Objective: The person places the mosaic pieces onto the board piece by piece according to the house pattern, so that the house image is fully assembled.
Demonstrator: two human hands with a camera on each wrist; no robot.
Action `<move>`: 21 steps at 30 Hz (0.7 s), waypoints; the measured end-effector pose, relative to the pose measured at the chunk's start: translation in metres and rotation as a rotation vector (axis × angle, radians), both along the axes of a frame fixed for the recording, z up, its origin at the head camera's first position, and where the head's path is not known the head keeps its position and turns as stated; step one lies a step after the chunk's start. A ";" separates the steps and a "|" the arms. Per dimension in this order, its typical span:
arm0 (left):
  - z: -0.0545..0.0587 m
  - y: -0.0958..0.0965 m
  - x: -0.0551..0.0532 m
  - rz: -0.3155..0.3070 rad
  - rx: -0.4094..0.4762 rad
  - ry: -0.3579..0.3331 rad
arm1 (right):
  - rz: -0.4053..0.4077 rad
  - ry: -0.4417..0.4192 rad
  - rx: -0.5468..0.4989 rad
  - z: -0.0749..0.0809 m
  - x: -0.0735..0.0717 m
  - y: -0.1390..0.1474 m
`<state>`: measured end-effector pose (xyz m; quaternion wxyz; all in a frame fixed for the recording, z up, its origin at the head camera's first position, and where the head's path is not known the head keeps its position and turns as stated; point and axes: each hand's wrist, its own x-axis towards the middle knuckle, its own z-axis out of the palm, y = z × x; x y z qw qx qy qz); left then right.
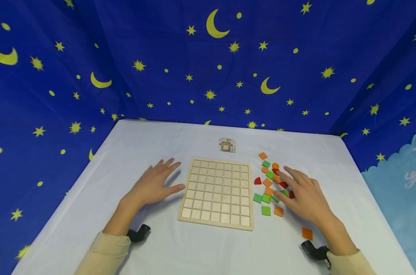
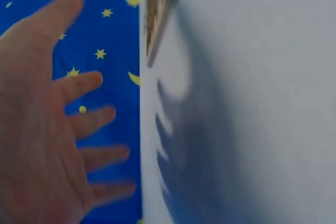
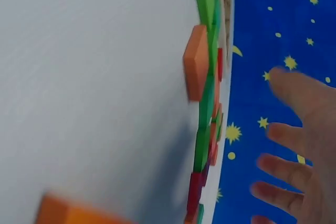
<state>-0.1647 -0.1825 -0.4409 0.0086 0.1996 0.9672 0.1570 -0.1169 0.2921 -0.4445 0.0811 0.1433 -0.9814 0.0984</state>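
A square wooden grid board (image 1: 216, 194) lies in the middle of the white table, its cells bare. Left of it hovers my left hand (image 1: 154, 183), fingers spread, its thumb pointing at the board's edge; the left wrist view shows the hand (image 2: 42, 114) raised with its shadow on the cloth. My right hand (image 1: 304, 194) hangs over the right side of a scatter of flat wooden tiles, holding nothing. Among these are a green square (image 1: 266, 210), an orange square (image 1: 278, 211), an orange disc (image 1: 265, 170) and a red quarter-round piece (image 1: 257, 181). Some tiles are hidden under the hand.
A small card (image 1: 227, 145) with a coloured house-like pattern lies behind the board. One orange tile (image 1: 307, 233) sits apart near the right wrist. A blue curtain (image 1: 180, 49) with yellow moons and stars rises at the table's back and sides.
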 end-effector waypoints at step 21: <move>-0.045 0.015 -0.018 -0.191 0.308 -0.059 | 0.129 -0.208 -0.243 -0.011 -0.002 -0.025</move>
